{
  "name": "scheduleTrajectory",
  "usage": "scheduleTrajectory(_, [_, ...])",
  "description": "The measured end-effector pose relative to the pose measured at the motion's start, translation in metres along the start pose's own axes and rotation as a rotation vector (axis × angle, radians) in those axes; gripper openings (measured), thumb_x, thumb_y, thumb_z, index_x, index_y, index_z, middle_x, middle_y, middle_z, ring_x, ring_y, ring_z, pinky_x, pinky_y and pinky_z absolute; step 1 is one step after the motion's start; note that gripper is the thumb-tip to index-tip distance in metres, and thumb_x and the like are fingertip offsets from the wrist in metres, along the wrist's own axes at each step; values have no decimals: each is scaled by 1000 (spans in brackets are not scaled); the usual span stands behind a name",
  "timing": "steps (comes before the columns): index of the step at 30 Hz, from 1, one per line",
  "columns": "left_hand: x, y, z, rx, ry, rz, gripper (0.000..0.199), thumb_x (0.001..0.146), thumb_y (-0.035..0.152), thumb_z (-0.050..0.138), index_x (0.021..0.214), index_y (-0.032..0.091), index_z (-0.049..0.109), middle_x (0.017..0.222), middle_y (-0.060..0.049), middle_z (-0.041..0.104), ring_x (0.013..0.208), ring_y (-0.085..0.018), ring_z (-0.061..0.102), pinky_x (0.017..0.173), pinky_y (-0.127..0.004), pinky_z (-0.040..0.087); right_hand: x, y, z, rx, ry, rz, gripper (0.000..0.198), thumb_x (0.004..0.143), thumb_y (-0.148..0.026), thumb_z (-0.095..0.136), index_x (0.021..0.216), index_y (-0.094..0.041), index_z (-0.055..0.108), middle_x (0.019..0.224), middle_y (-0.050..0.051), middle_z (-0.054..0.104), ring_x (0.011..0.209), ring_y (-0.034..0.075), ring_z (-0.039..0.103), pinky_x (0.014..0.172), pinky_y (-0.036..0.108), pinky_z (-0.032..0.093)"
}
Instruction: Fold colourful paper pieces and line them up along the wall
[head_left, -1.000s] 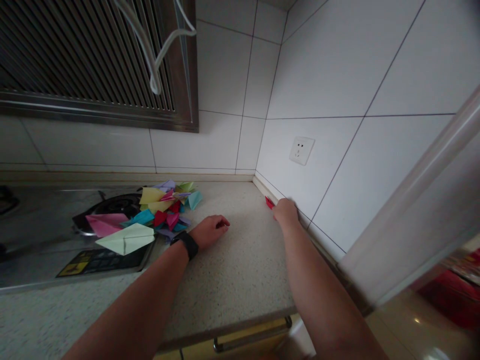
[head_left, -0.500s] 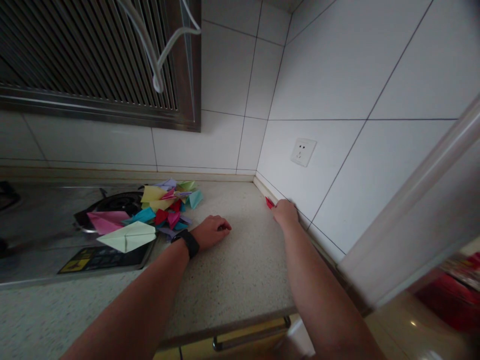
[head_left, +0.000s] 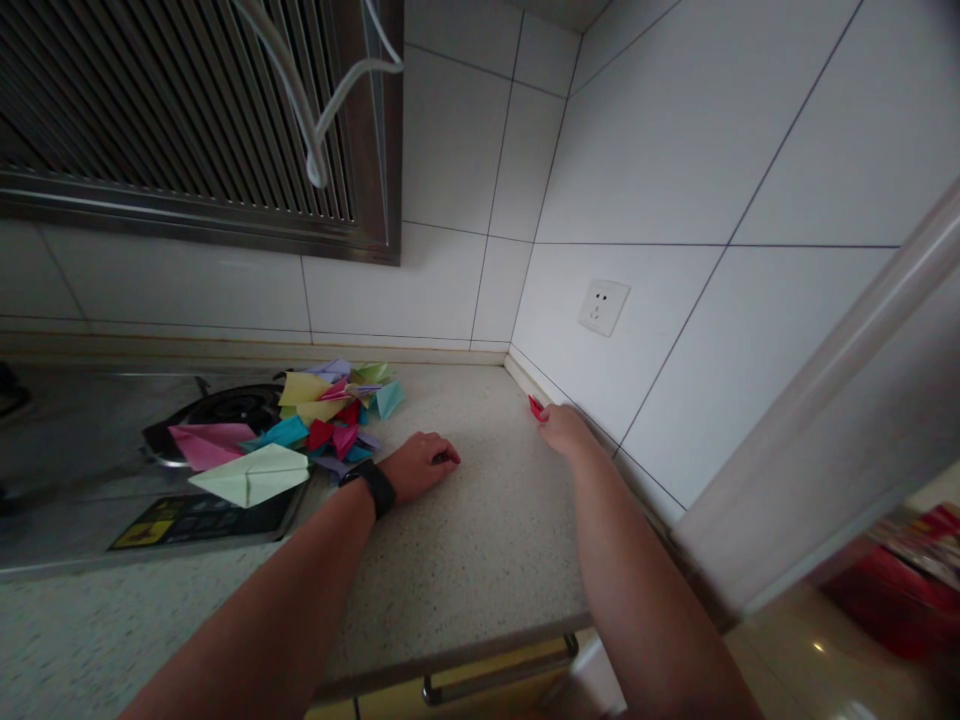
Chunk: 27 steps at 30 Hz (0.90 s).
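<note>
My right hand [head_left: 568, 430] pinches a small red folded paper [head_left: 536, 407] at the foot of the right wall, near the back corner of the counter. Its fingertips are partly hidden behind the hand. My left hand [head_left: 421, 466], with a black watch on the wrist, rests on the countertop with its fingers loosely curled and nothing visible in them. Just left of it lies a heap of colourful folded papers [head_left: 349, 410]. A pale green paper plane [head_left: 259, 474] and a pink paper plane [head_left: 211, 443] lie at the heap's left side.
The heap spreads onto a gas hob [head_left: 67, 490] with a black burner [head_left: 232, 408]. A slatted range hood [head_left: 187, 120] with a white cable [head_left: 300, 110] hangs above. A socket [head_left: 604, 307] is on the right wall. A drawer handle [head_left: 499, 675] juts out below the counter edge.
My right hand, with the red folded paper, has shifted very slightly to the left in view. The camera view has drifted a little. My left hand stays on the counter.
</note>
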<state>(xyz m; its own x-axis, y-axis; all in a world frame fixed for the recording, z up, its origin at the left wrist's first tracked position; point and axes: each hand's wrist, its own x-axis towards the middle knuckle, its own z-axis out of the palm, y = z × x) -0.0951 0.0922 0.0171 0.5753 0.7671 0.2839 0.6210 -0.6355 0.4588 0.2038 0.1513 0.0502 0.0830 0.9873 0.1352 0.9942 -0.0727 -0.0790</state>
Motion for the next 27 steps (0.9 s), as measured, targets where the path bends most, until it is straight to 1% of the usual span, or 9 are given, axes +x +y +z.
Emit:
scheduleTrajectory(5, [1,-3,2,-1,7,21,22,85,30,51,95,21,68,91,-5,64,88,-17,56,84,-30,41,-1,-2,-1,-54,-44,-44,31,80,-28,56,103,-10,68,103,18,67,98,25,62,82,26,43])
scheduleTrajectory(10, [1,-2,1,7,9,13,23,85,32,51,94,20,69,92,-5,64,89,-17,56,85,-30,41,1,-4,2,-79,-71,-45,38,82,-35,49,101,-8,68,102,21,67,94,26,64,77,28,45])
scheduleTrajectory(14, [0,-1,1,13,9,16,23,85,31,51,94,20,69,92,-5,64,88,-17,56,84,-30,41,1,-5,4,-85,-70,-46,40,82,-38,48,102,-9,67,106,21,66,97,27,62,80,30,45])
scheduleTrajectory(19, [0,-1,2,18,11,13,24,85,32,50,94,20,68,92,-5,64,88,-17,56,85,-30,41,1,-6,7,-85,-52,-33,43,82,-41,48,109,-11,64,111,19,63,101,27,61,83,33,44])
scheduleTrajectory(27, [0,5,-2,29,1,6,23,85,31,50,94,20,69,91,-6,64,88,-18,56,85,-31,41,1,-8,7,-80,-49,-20,41,83,-39,48,112,-13,61,112,19,62,105,28,58,87,36,43])
